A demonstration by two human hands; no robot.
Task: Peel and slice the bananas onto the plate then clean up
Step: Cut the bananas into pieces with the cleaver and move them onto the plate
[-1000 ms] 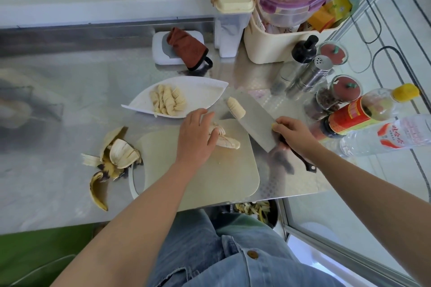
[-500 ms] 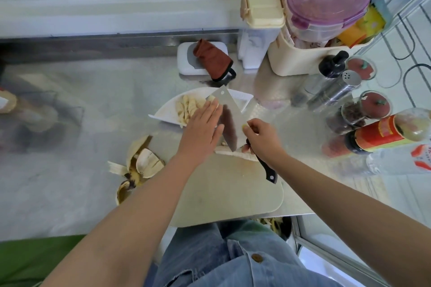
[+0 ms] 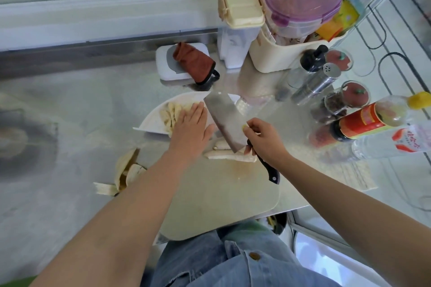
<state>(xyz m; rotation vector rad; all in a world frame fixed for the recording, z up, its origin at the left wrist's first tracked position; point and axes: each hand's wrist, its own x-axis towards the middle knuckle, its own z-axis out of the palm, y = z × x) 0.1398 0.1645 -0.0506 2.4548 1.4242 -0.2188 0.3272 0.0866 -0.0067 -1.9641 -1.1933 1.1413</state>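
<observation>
Steel surface (image 3: 81, 112), jars crowding back right. My left hand (image 3: 192, 127) flat, fingers straight, over plate (image 3: 149, 124) beside cleaver (image 3: 225, 119). My right hand (image 3: 262, 141) grips cleaver handle, blade tilted over plate edge. Slices (image 3: 171, 112) heaped on plate. Peeled banana pieces (image 3: 229, 157) uncut on cutting board (image 3: 221, 193). Peels (image 3: 126, 175) left of board. Judge slicing well along; last pieces and clean-up left.
</observation>
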